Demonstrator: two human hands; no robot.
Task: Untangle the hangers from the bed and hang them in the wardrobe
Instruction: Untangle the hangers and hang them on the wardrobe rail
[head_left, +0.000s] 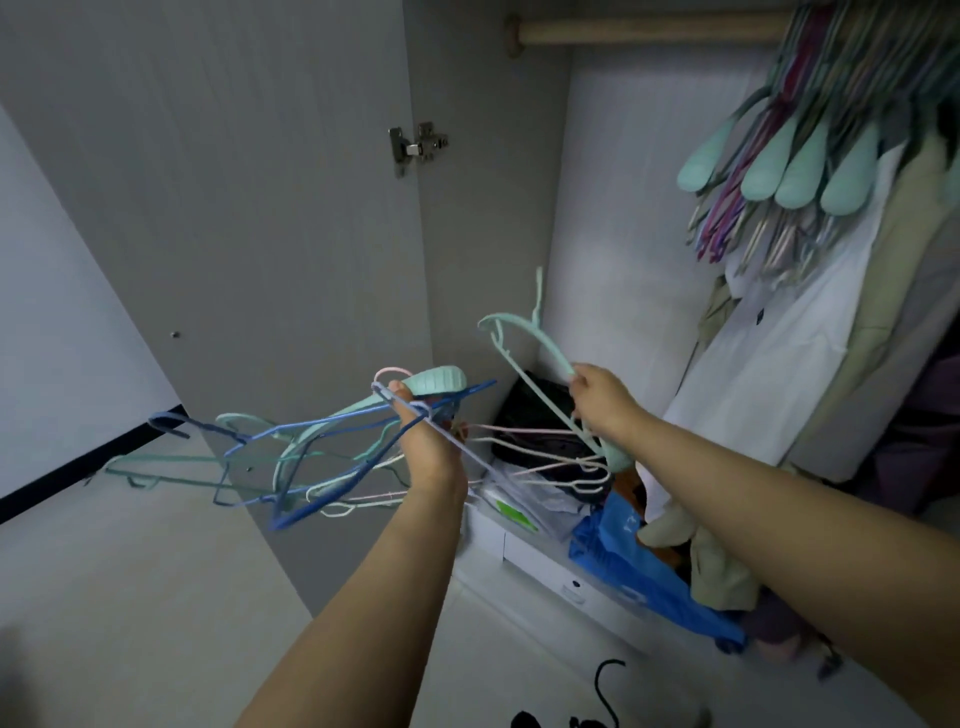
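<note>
Head view: below the wardrobe rail (649, 32), the left hand (431, 447) squeezes the tangled hangers (291, 457) tight; the right hand (602, 400) grips one mint hanger (524, 332), probably to lift it up there.

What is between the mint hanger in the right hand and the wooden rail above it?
In the head view, nothing: the mint hanger in the right hand has only bare wardrobe wall up to the wooden rail.
</note>
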